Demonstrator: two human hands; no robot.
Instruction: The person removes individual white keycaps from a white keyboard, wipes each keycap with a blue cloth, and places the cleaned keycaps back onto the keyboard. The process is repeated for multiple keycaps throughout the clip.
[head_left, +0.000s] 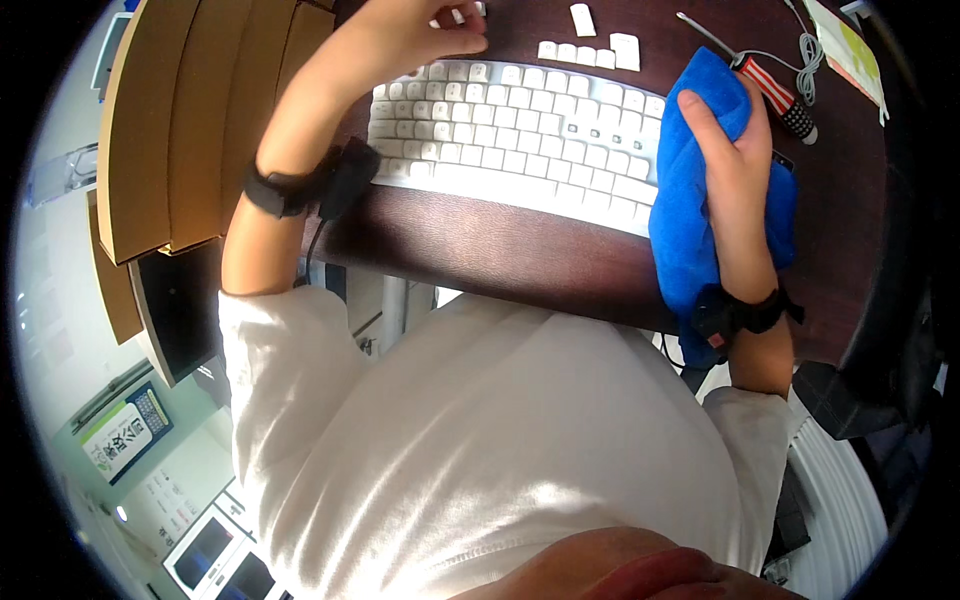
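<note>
A white mechanical keyboard (510, 139) lies across the dark desk, with several bare switches (595, 133) showing at its right part. My right hand (731, 142) is closed around a bunched blue cloth (679, 202), which covers the keyboard's right end. Beyond the keyboard's upper left corner, my left hand (431, 28) has its fingers curled by a few small white keycaps (457, 15). Whether it grips one of them is hidden. Farther right stand a short row of keycaps (576, 54), an L-shaped keycap (625, 51) and a single tilted keycap (582, 20).
A screwdriver (776, 94) with a striped handle lies past my right hand. Near it are a coiled grey cable (808, 67) and a printed paper or packet (847, 52). Cardboard boxes (187, 120) rise to the left. The desk's front edge (487, 289) runs before my body.
</note>
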